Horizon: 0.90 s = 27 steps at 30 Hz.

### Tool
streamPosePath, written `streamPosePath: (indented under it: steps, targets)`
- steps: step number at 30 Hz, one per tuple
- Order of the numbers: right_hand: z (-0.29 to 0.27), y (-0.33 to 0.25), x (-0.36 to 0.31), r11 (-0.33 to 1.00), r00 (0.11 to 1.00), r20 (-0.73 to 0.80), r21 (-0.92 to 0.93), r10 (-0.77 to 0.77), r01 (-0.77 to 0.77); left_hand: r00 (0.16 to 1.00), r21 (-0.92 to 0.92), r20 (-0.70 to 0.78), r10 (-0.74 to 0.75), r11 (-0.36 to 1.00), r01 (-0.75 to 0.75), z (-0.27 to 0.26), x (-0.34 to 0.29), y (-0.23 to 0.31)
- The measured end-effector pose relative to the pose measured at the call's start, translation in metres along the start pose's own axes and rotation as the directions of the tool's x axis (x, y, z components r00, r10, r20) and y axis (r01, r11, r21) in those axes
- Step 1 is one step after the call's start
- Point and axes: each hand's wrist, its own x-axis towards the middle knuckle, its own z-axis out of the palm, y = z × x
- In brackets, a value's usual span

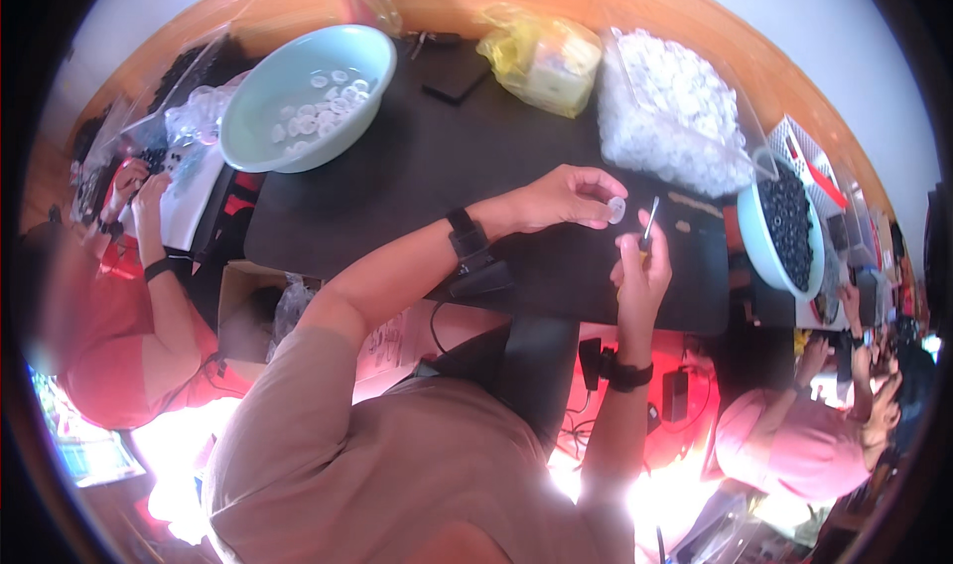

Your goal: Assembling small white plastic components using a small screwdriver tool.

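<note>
My left hand pinches a small round translucent plastic piece between thumb and fingertips, above the dark table. Just to its right, my right hand is closed round the short handle of a small hand tool with a slim metal shaft. The shaft points up, close to the plastic piece but seemingly apart from it. Whether it is a screwdriver or a trimming blade I cannot tell. A pale blue basin at the far left holds several similar round pieces.
At the back right a clear bin is heaped with whitish pieces. A blue basin of black rings stands right of the table. A yellow plastic bag lies at the back. Co-workers' hands work on the left, others on the right.
</note>
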Motion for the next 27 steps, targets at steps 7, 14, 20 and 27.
streamPosePath:
  steps: [7, 14, 20, 27]
  targets:
    - [0.001, 0.004, 0.002, 0.999, 0.998, -0.022, 0.013, -0.053, 0.053, 0.992, 0.044, 0.126, -0.007, 0.999, 0.002, 0.003, -0.002, -0.012]
    - [0.005, 0.009, 0.005, 1.0, 0.999, 0.029, 0.009, -0.031, 0.03, 0.995, 0.019, 0.08, 0.056, 0.998, -0.058, 0.0, -0.002, -0.017]
    - [0.006, 0.004, 0.008, 1.0, 0.999, 0.046, 0.015, -0.001, 0.001, 1.0, 0.094, 0.009, 0.008, 0.996, -0.009, -0.002, -0.003, -0.013]
    - [-0.001, 0.008, 0.008, 0.997, 0.999, 0.022, 0.069, 0.045, -0.046, 0.99, 0.038, 0.084, 0.117, 0.992, -0.12, 0.002, -0.001, -0.023]
